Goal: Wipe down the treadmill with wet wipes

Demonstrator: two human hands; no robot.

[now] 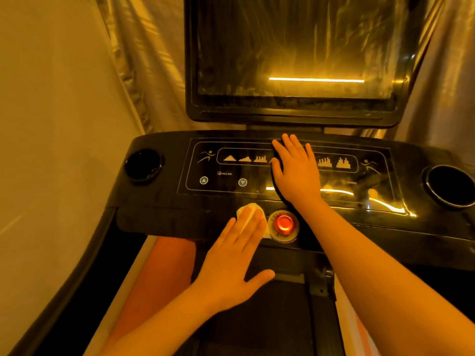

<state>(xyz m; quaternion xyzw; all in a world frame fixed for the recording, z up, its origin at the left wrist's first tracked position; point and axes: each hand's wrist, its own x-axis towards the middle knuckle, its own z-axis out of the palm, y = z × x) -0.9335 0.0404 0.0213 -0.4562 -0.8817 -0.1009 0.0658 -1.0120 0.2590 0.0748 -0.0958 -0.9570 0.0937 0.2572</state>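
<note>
Our left hand [231, 265], fingers straight, presses the wet wipe [247, 211] just left of the emergency stop button [284, 223]; right hand [295, 173] flat above it. We judge much remains.

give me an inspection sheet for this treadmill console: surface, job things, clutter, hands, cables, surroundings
surface: black console with a glossy control panel showing glare; smears can't be judged in this light
job's things: one wet wipe on the console's front ledge, just left of the red stop button
clutter: nothing seen; left cup holder and right cup holder too dark to check
hands: left hand presses the wipe with flat fingers; right hand rests flat on the panel
cables: nothing seen
surroundings: dark screen above, draped fabric behind, belt below
</note>
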